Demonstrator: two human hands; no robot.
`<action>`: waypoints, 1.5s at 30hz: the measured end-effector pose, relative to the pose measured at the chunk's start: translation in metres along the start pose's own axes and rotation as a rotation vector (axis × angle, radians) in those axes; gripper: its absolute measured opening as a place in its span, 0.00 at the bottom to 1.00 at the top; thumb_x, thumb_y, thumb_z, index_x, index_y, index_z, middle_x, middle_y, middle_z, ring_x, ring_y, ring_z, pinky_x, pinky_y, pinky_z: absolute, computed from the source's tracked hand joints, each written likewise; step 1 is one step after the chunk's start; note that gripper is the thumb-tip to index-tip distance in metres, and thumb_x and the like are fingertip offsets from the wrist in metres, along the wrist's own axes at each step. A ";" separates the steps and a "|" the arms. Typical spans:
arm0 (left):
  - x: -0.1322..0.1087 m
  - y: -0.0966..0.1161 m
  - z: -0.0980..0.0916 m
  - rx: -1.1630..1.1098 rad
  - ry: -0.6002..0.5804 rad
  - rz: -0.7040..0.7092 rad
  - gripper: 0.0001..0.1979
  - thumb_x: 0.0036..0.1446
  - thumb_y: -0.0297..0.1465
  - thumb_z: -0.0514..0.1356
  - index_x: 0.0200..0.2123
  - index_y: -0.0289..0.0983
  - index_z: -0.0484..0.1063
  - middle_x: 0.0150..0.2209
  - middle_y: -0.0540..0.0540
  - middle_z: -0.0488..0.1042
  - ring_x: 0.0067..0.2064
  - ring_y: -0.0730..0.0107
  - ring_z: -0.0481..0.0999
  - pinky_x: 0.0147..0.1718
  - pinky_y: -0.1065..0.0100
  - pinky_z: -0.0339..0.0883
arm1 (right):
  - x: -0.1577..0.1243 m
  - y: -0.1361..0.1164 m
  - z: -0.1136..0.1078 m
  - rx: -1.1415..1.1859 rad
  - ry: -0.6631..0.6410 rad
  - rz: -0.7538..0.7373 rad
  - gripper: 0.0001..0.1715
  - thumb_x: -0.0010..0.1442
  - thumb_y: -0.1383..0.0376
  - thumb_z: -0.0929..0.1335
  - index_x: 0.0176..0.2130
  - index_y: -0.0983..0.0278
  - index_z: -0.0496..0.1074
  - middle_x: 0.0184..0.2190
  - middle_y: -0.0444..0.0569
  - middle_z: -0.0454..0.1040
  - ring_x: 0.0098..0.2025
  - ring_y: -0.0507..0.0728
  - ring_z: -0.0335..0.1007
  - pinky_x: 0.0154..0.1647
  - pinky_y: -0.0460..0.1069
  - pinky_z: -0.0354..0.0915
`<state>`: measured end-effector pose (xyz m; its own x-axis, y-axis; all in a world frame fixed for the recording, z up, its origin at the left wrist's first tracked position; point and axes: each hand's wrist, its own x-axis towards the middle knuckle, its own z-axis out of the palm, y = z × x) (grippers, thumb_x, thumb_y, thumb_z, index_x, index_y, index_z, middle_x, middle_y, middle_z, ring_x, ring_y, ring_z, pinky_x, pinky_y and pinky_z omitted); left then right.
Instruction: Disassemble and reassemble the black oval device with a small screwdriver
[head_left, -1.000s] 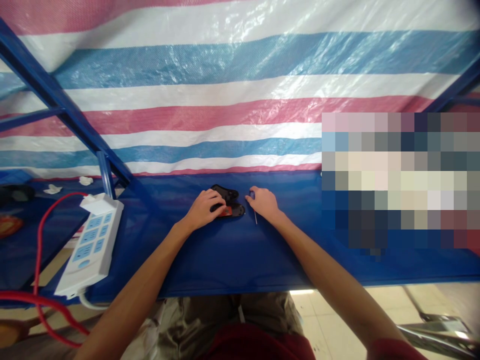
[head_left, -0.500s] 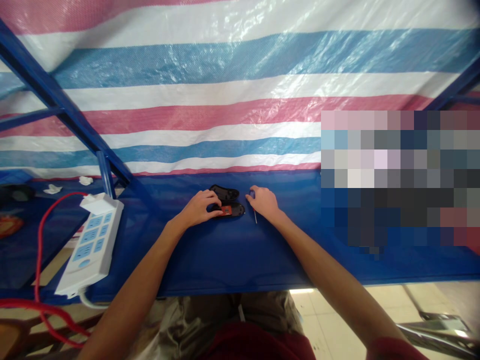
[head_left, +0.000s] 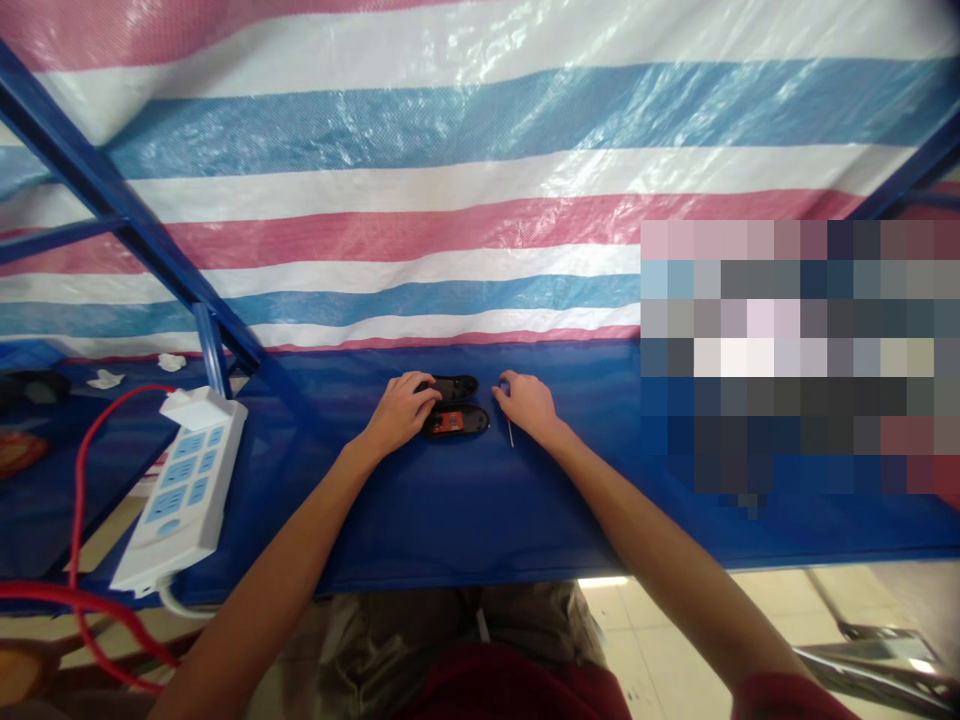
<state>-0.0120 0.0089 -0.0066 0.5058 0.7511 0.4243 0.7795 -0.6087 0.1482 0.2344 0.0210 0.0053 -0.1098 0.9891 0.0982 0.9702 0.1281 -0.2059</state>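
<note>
On the blue table (head_left: 480,520), casing open and 2 halves apart

Near the table's middle lie the 2 halves of a small black casing, side by side with their long sides close together. The far half (head_left: 459,386) has its dark hollow side up; the near half (head_left: 477,420) carries a red circuit board (head_left: 451,421).

The left hand (head_left: 403,410) is at the left end of the far half, its thumb and fingertips bent over that end. Whether they pinch it or merely rest on it, I cannot tell. To the right of both halves, the right hand (head_left: 528,404) lies low by the table, fingers curled round the handle of a thin screwdriver (head_left: 512,434). Its shaft points toward the wearer, and its tip is well clear of the casing.

Judging by this layout, opening the casing is done. The board has not been taken out, and the halves are not joined. Screws, if any remain, are too small to make out, so I cannot say whether fastening work is left.
</note>
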 end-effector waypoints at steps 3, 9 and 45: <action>0.000 -0.001 0.001 -0.020 -0.015 0.008 0.11 0.63 0.29 0.52 0.40 0.40 0.75 0.48 0.44 0.71 0.52 0.60 0.68 0.48 0.58 0.60 | 0.000 0.000 0.000 -0.009 0.011 -0.005 0.19 0.63 0.56 0.61 0.48 0.63 0.70 0.40 0.54 0.78 0.44 0.61 0.74 0.41 0.50 0.65; 0.001 -0.001 -0.005 -0.057 -0.051 -0.004 0.09 0.61 0.30 0.55 0.41 0.41 0.74 0.48 0.44 0.72 0.52 0.60 0.69 0.50 0.57 0.59 | 0.001 0.001 0.001 -0.009 0.015 -0.011 0.19 0.64 0.55 0.61 0.47 0.62 0.71 0.39 0.54 0.78 0.43 0.61 0.75 0.40 0.50 0.65; 0.003 0.002 -0.008 -0.048 0.045 -0.062 0.11 0.66 0.33 0.49 0.37 0.38 0.71 0.42 0.45 0.75 0.46 0.63 0.71 0.45 0.62 0.58 | -0.002 0.000 0.002 0.017 0.051 -0.025 0.19 0.65 0.57 0.59 0.49 0.62 0.69 0.44 0.54 0.72 0.45 0.60 0.72 0.45 0.50 0.64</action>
<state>-0.0121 0.0083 0.0025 0.4396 0.7760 0.4523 0.7895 -0.5739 0.2173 0.2340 0.0191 0.0037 -0.1226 0.9806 0.1528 0.9633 0.1546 -0.2196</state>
